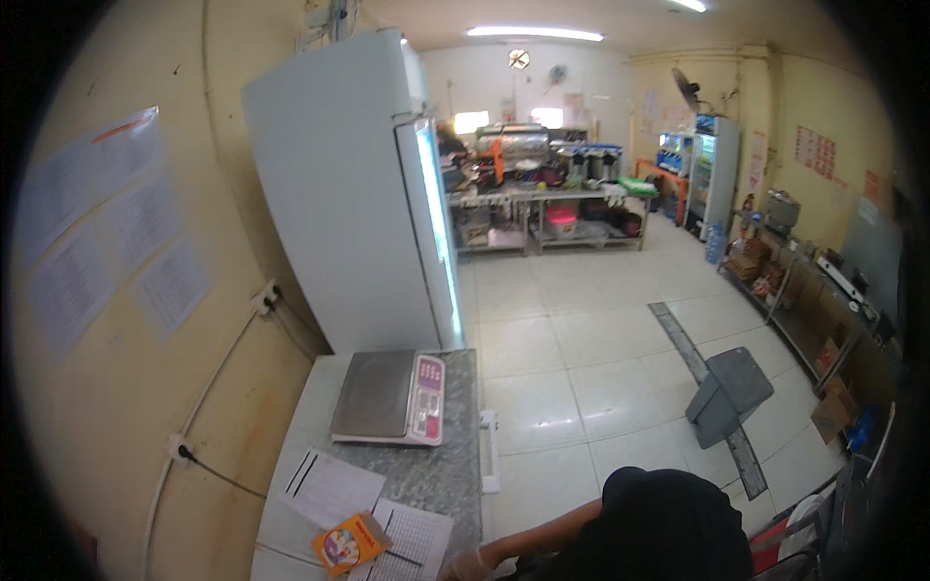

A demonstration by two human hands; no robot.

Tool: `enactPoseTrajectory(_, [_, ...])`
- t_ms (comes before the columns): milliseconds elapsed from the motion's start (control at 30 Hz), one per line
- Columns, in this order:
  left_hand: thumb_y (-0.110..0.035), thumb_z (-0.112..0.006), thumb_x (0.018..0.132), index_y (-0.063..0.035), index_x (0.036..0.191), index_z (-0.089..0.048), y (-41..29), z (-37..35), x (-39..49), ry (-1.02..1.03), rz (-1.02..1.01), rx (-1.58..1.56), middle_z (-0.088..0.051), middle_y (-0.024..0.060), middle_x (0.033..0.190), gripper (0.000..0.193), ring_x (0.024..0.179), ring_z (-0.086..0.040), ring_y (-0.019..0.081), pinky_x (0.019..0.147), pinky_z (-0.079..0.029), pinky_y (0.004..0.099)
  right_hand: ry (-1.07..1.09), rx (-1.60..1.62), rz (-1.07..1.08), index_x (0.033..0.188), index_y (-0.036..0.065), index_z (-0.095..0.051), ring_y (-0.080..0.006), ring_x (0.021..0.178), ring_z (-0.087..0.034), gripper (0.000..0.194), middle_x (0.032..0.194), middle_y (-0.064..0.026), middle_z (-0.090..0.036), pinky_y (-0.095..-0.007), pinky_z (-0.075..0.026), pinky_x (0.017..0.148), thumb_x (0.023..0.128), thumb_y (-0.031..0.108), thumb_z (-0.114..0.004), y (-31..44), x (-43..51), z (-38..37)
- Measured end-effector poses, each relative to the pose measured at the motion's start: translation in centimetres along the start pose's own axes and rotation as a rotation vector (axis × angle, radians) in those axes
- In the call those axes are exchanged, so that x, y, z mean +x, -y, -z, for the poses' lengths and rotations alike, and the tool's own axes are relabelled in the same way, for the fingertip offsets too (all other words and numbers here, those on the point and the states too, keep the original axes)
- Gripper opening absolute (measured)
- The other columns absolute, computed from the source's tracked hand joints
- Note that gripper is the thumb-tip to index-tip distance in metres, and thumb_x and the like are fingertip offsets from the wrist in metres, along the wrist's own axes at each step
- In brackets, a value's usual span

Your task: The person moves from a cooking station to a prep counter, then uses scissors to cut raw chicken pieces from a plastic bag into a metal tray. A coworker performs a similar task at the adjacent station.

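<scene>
My right hand shows at the bottom edge, in what looks like a thin clear glove, with the black-sleeved arm behind it. It is at the near edge of a grey stone-topped counter, beside a printed sheet with a grid. The frame cuts off its fingers, so what they hold or touch is hidden. An orange Royal box lies partly over that sheet. Another paper lies behind it. Farther back on the counter stands a digital scale with a bare grey pan. My left hand is out of view.
A tall display fridge stands beyond the counter. A grey bin stands on the tiled floor by a drain grate. Steel shelving lines the right wall. Loaded steel worktables stand at the back. Cables run along the left wall.
</scene>
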State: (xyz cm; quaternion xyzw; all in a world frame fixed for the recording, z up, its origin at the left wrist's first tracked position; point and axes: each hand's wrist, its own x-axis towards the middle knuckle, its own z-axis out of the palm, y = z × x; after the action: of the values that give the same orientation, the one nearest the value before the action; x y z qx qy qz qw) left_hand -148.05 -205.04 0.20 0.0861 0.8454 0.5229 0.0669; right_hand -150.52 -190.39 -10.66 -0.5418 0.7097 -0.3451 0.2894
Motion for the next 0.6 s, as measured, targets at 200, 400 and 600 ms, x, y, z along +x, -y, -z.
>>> enactPoseTrajectory(200, [-0.022, -0.062, 0.092, -0.0061, 0.097, -0.070, -1.8, -6.2, 3.0, 0.229, -0.055, -0.062, -0.067, 0.0115, 0.091, 0.019, 0.081, -0.063, 0.0265, 0.071, -0.051, 0.0367, -0.155, 0.065, -0.215, 0.111, 0.009, -0.068, -0.0316, 0.093, -0.065, 0.040, 0.098, -0.0143, -0.069, -0.0430, -0.052, 0.080, 0.084, 0.037, -0.074, 1.6, -4.3, 1.3])
enactPoseTrajectory(400, [-0.023, -0.063, 0.092, -0.0059, 0.096, -0.070, -5.9, -12.9, 6.9, 0.355, -0.071, -0.041, -0.067, 0.0105, 0.088, 0.019, 0.078, -0.062, 0.0248, 0.069, -0.051, 0.0359, -0.314, 0.092, -0.285, 0.108, 0.009, -0.068, -0.0323, 0.090, -0.066, 0.038, 0.096, -0.0143, -0.069, -0.0431, -0.052, 0.078, 0.083, 0.036, -0.074, 0.9, -11.8, 5.0])
enactPoseTrajectory(600, [-0.024, -0.064, 0.091, -0.0057, 0.095, -0.070, -11.3, -23.8, 15.3, 0.447, -0.072, 0.015, -0.067, 0.0095, 0.086, 0.020, 0.075, -0.061, 0.0232, 0.066, -0.051, 0.0351, -0.509, 0.118, -0.301, 0.104, 0.009, -0.068, -0.0330, 0.087, -0.066, 0.035, 0.094, -0.0144, -0.070, -0.0432, -0.052, 0.076, 0.082, 0.036, -0.074, -4.1, -22.9, 11.3])
